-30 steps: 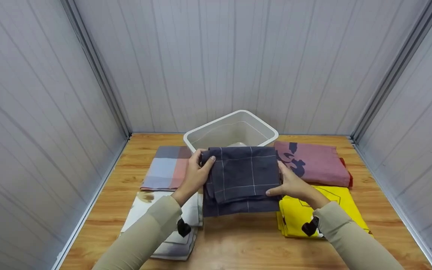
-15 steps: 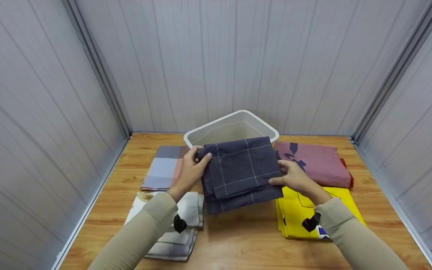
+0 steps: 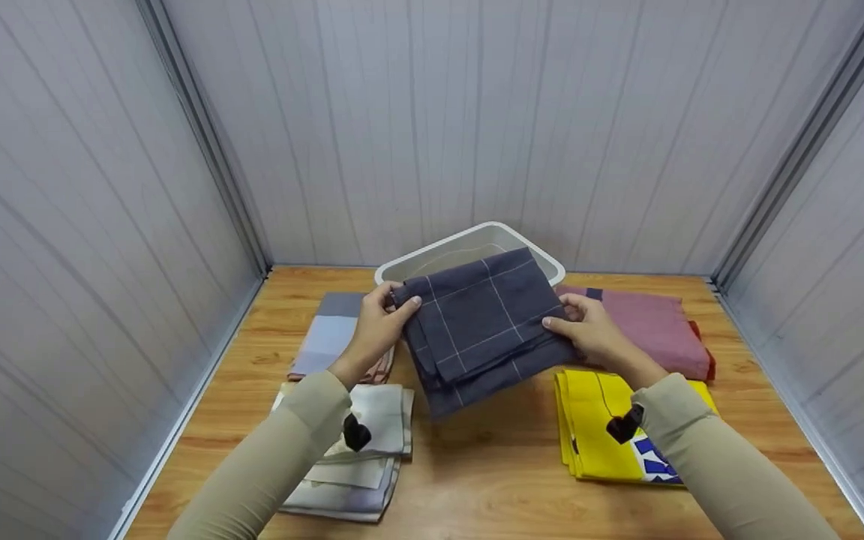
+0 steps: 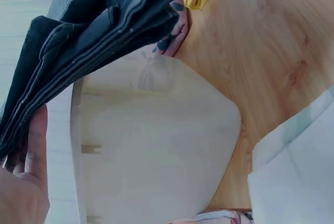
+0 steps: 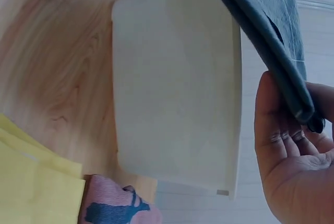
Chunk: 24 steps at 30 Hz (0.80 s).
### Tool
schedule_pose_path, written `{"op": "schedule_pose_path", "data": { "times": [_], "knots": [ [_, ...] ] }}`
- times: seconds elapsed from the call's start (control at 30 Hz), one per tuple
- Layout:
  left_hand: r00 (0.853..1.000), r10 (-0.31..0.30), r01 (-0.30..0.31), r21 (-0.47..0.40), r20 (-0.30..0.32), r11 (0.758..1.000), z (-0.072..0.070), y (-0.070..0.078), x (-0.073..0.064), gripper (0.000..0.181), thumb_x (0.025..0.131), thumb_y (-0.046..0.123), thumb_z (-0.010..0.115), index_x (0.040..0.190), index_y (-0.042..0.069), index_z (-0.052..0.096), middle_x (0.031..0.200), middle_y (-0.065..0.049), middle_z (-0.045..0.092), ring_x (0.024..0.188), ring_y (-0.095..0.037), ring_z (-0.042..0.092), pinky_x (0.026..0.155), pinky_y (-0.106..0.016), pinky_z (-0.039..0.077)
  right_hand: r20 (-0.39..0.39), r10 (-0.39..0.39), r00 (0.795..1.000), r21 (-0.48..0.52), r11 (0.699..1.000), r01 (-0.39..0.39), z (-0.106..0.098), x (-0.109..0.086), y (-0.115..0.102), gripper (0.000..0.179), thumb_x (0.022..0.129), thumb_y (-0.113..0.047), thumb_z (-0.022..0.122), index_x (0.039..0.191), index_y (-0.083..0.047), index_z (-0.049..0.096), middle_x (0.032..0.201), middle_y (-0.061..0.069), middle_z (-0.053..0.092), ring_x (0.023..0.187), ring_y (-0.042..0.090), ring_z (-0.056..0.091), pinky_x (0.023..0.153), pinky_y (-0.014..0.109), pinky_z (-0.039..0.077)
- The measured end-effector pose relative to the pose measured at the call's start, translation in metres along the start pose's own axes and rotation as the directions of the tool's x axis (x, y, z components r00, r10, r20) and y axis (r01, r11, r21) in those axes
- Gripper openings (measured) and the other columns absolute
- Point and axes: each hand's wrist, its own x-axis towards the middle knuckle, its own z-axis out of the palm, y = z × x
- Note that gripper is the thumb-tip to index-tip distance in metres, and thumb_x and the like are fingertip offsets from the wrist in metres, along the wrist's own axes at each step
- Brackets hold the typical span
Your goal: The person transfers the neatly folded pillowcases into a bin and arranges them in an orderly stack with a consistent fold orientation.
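Observation:
A folded dark grey cloth [image 3: 481, 322] with thin white check lines hangs tilted in the air between both hands, its right side higher. At its left edge my left hand [image 3: 376, 326] pinches the layers, thumb on top and fingers beneath. My right hand [image 3: 595, 334] grips the opposite edge in the same way. In the left wrist view the stacked folds of the cloth [image 4: 99, 41] show edge-on. Behind the cloth stands a white plastic bin [image 5: 175, 83], whose near rim is hidden by it in the head view.
Left on the wooden table [image 3: 477, 487] lie a folded blue-and-pink checked cloth [image 3: 319, 337] and a pile of whitish folded cloths [image 3: 383, 420]. On the right are a folded pink cloth [image 3: 649, 330] with red edging and a yellow one [image 3: 597, 427]. Panel walls [image 3: 447, 112] enclose the table.
Both hands have lifted the dark cloth slightly and tilted it, its right side rising, so it now overlaps more of the bin. The grips stay on the same edges.

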Motion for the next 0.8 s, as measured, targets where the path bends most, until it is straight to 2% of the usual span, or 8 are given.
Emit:
{"op": "schedule_pose_path", "data": {
  "times": [0.13,0.23,0.37,0.53,0.8],
  "knots": [
    [0.998,-0.027,0.027,0.003,-0.048,1.0,-0.002,-0.009,0.009,0.024,0.082,0.013,0.068,0.097,-0.003,0.058,0.083,-0.017,0.061,0.063,-0.026,0.063,0.053,-0.035,0.052,-0.022,0.02,1.0,0.038,0.999,-0.019,-0.001,0.007,-0.006,0.035,0.082,-0.014,0.068,0.109,0.004,0.055,0.092,0.022,0.063,0.067,0.027,0.064,0.06,0.037,0.053],
    [0.996,-0.048,0.049,0.014,-0.076,0.999,-0.002,-0.009,0.013,0.024,0.08,0.014,0.071,0.094,-0.001,0.06,0.079,-0.015,0.06,0.059,-0.024,0.062,0.048,-0.036,0.052,-0.052,0.037,0.998,0.091,0.995,-0.032,-0.001,0.012,-0.013,0.036,0.081,-0.011,0.069,0.108,0.007,0.054,0.091,0.021,0.065,0.069,0.027,0.066,0.06,0.037,0.053],
    [0.992,-0.083,0.084,0.011,-0.092,0.996,-0.002,-0.004,0.019,0.021,0.079,0.013,0.071,0.09,-0.001,0.06,0.076,-0.014,0.06,0.056,-0.024,0.061,0.047,-0.039,0.052,-0.093,0.019,0.995,0.094,0.996,-0.011,0.0,0.019,-0.022,0.034,0.08,-0.01,0.07,0.104,0.008,0.054,0.087,0.015,0.067,0.066,0.022,0.066,0.059,0.032,0.053],
    [0.987,-0.123,0.119,-0.042,-0.102,0.992,-0.002,0.003,0.028,0.022,0.078,0.012,0.071,0.091,-0.001,0.06,0.076,-0.015,0.061,0.055,-0.024,0.062,0.048,-0.04,0.052,-0.118,0.005,0.993,0.074,0.997,0.004,-0.001,0.028,-0.035,0.034,0.081,-0.014,0.069,0.105,0.006,0.057,0.082,0.012,0.068,0.062,0.018,0.065,0.056,0.029,0.053],
    [0.985,-0.125,0.121,-0.043,-0.119,0.992,-0.001,0.018,0.044,0.021,0.079,0.012,0.07,0.092,-0.001,0.06,0.076,-0.015,0.061,0.056,-0.024,0.063,0.049,-0.038,0.052,-0.151,0.016,0.988,0.084,0.996,-0.003,-0.006,0.04,-0.051,0.027,0.084,-0.01,0.063,0.106,0.006,0.059,0.079,0.007,0.065,0.059,0.013,0.061,0.054,0.026,0.051]
  ]
}}
